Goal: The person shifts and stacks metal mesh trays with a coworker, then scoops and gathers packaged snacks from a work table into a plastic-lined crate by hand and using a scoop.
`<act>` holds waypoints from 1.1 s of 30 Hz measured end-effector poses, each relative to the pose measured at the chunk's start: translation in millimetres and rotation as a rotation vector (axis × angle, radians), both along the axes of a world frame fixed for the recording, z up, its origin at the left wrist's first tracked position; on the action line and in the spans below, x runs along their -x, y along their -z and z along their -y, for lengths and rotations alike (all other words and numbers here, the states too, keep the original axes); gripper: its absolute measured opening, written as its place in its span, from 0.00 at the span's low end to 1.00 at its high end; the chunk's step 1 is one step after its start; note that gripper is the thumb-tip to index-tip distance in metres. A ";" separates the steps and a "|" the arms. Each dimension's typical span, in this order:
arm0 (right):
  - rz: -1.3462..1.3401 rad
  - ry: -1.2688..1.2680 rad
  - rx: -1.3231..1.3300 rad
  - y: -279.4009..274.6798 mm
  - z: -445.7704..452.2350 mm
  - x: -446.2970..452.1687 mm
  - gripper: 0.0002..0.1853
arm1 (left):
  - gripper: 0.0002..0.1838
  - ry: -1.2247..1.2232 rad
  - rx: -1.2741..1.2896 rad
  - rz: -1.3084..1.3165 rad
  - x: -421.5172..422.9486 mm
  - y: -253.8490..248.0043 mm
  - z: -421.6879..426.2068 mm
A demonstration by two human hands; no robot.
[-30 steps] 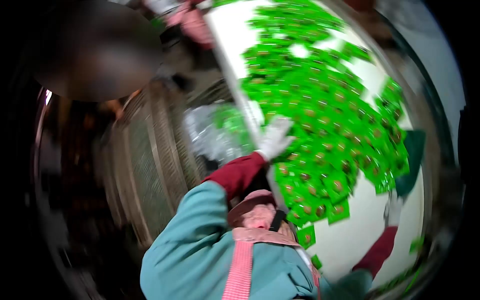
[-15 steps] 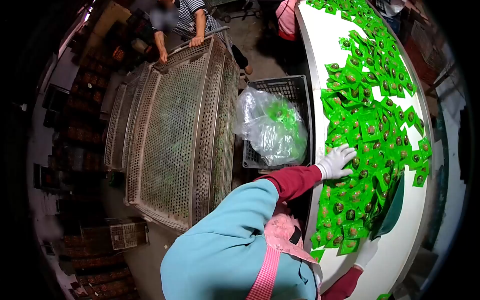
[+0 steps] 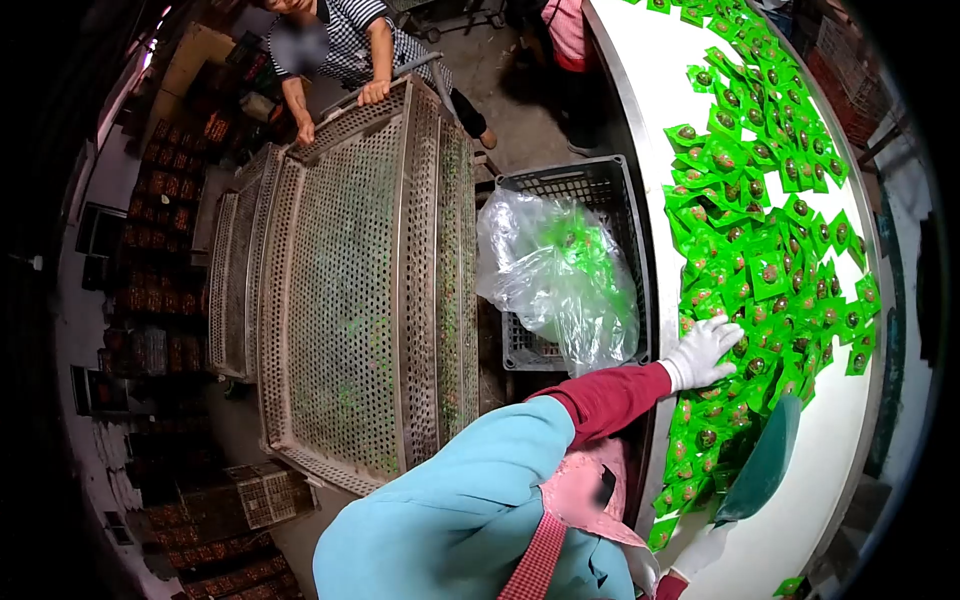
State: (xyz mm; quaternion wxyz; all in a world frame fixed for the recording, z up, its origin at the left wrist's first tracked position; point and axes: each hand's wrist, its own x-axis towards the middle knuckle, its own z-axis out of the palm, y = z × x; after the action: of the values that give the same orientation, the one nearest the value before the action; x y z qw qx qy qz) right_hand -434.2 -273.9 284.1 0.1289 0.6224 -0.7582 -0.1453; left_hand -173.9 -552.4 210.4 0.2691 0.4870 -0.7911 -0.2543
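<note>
Many small green packets [image 3: 735, 280], each with a round brown thing showing through, lie heaped along the white table [image 3: 640, 70]. My left hand [image 3: 705, 352], in a white glove, rests on the packets at the near edge with its fingers stretched out. My right hand [image 3: 703, 553], also gloved, is lower in the view and grips the end of a dark green plastic scoop [image 3: 765, 465]. The scoop's blade stands tilted against the lower right side of the heap. The right fingers are partly hidden.
Left of the table stands a black crate [image 3: 640, 230] with a clear plastic bag [image 3: 545, 270] holding something green. Beyond it is a large perforated metal cart [image 3: 335, 290]; a person [image 3: 375, 45] has both hands on its rim. A second person in pink [image 3: 568, 35] stands by the table.
The scoop and my right hand have moved down and to the left in the view. My left hand stays on the packets. The whole view has shifted slightly.
</note>
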 end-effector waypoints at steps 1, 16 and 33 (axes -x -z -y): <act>-0.072 0.037 0.017 -13.6 7.1 -25.3 0.21 | 0.37 0.005 -0.022 -0.008 -1.4 -2.0 0.1; 0.407 0.430 -0.087 17.5 46.8 -66.7 0.28 | 0.33 0.022 -0.015 -0.088 -3.3 -2.1 -0.8; 0.988 0.526 0.326 -2.0 29.6 -5.2 0.26 | 0.24 0.070 0.082 0.001 -2.5 -21.0 11.7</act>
State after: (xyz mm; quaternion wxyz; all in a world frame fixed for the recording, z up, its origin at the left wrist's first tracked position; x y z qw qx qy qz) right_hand -429.0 -303.4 286.0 -0.1863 0.3793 -0.8701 0.2536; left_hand -171.4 -564.2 231.4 0.2795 0.4478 -0.8174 -0.2308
